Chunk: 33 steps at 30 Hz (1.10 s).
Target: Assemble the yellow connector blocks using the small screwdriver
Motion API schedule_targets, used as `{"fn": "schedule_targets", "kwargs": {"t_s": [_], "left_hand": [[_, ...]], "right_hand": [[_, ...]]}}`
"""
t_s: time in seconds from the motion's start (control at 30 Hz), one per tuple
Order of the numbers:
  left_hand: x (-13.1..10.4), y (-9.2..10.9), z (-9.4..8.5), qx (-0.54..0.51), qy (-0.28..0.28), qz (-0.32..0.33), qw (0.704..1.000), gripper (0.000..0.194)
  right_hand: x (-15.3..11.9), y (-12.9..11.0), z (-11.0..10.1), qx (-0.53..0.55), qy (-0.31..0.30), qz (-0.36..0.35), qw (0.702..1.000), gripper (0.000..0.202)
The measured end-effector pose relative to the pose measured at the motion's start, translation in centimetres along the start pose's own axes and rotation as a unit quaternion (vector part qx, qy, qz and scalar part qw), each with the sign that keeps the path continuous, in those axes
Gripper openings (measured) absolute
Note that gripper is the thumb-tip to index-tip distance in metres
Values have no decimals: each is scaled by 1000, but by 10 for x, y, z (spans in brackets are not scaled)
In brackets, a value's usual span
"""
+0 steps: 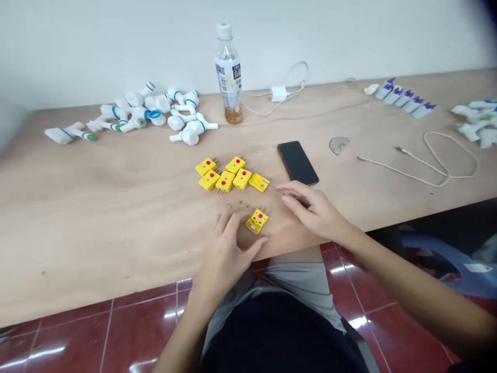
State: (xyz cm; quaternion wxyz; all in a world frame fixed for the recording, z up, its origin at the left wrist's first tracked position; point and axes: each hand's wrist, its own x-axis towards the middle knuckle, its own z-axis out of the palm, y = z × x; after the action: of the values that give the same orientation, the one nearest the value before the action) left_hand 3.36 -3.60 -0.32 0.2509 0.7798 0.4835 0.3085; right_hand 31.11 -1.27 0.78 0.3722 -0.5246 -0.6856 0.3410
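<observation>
My right hand [310, 207] is closed round a thin screwdriver [276, 189], its metal shaft pointing left. The shaft's tip reaches over a loose yellow cover [259, 182], whose hollow side faces up; whether it touches cannot be told. Fingers apart, my left hand [229, 243] rests on the table edge beside an opened yellow connector [257, 221] with a red dot and exposed inner parts. Between the hands and the back row lie several tiny screws [244, 202]. Several closed yellow connectors [225, 182] with red dots and metal pins sit grouped just beyond.
A black phone [298, 162] lies right of the connectors. Behind stand a drink bottle [229, 77] and a white adapter [278, 94]. White plastic parts [135, 111] are piled at left. A metal protractor-like piece [338, 145], a white cable [438, 171] and purple-tipped pieces [406, 98] lie right.
</observation>
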Motion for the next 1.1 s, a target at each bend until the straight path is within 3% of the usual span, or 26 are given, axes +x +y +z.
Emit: {"fn": "schedule_targets", "kwargs": {"t_s": [0.1,0.3,0.43,0.53,0.63,0.77,0.9,1.1], "left_hand": [[4,-2,5,-3,-5,-17,1000,34],[6,-6,-16,-53,-37,-24,998,29],[3,-8,-23,-65,-43,-32,996,35],[3,-12,-30,-66,-34,-54,996,27],[14,-19,-44,-36,-3,-79,996,16],[45,-28,-61,10,-50,-42,998,15],[69,-30,-54,58,-113,29,992,21],[67,-36,-29,55,-78,53,994,21]], "right_hand": [[7,8,13,20,24,-12,999,29],[11,12,35,89,49,1,995,29],[8,8,35,98,77,-5,992,13],[4,3,30,73,126,-23,989,5],[1,0,27,60,157,-34,985,6],[0,0,27,54,167,-56,983,12],[0,2,27,52,161,-80,982,16],[-1,1,27,39,141,-72,987,14]]}}
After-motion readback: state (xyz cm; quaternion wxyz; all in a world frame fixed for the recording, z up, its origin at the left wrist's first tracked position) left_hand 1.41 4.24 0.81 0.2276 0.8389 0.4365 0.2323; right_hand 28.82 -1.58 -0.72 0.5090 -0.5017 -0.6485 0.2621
